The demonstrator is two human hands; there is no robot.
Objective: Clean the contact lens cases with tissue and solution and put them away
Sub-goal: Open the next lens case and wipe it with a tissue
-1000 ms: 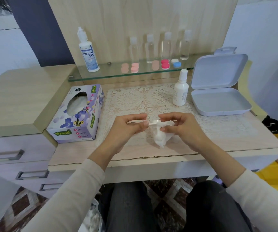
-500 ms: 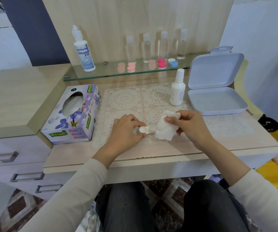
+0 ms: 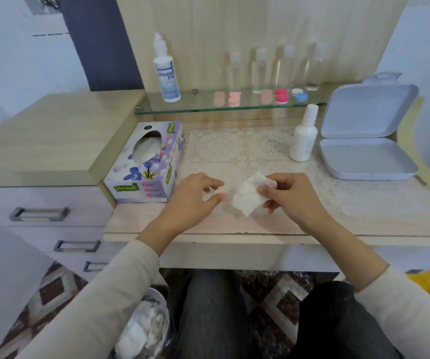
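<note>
My left hand (image 3: 195,199) rests low on the lace mat (image 3: 234,151), thumb and fingers pinching a small white lens case (image 3: 210,195) that is blurred and mostly hidden. Just right of it my right hand (image 3: 291,195) holds a crumpled white tissue (image 3: 247,199) between thumb and fingers, a small gap away from the case. A small white solution bottle (image 3: 303,137) stands upright behind my right hand. An open white storage box (image 3: 366,158) lies at the right, its lid raised.
A glass shelf (image 3: 201,106) carries a Dream Eye bottle (image 3: 167,73), several clear bottles (image 3: 273,68) and pink, red and blue lens cases (image 3: 281,95). A tissue box (image 3: 144,164) stands left of the mat. A bin with used tissues (image 3: 144,330) sits on the floor.
Both hands dropped from a raised position to the table. The tissue came off the case and my right hand drew it a little to the right.
</note>
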